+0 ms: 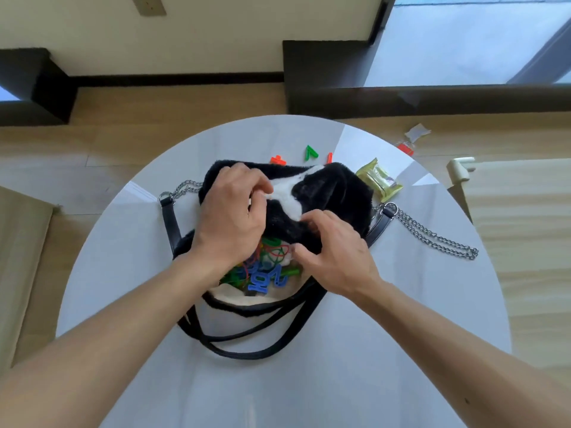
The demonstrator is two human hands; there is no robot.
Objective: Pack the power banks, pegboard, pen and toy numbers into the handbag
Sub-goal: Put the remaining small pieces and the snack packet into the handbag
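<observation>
Fuzzy black-and-white handbag (324, 193) lying open at the centre of the round white table (401, 304), blue and green toy numbers (265, 278) showing inside; left hand (231, 214) and right hand (336, 257) are pinching its upper flap.

Single head-worn wide-angle view, looking steeply down and forward toward 12 o'clock, close above the round white surface (401, 319), forearms entering from 6 o'clock

You're over a round white table (401, 304), glossy with daylight glare. Light wood floor (154, 112) all round it. Cream wall (216, 32) along the top, dark baseboard (176, 79) below, wall socket (147, 4) upper left, bright window (448, 41) upper right.
</observation>
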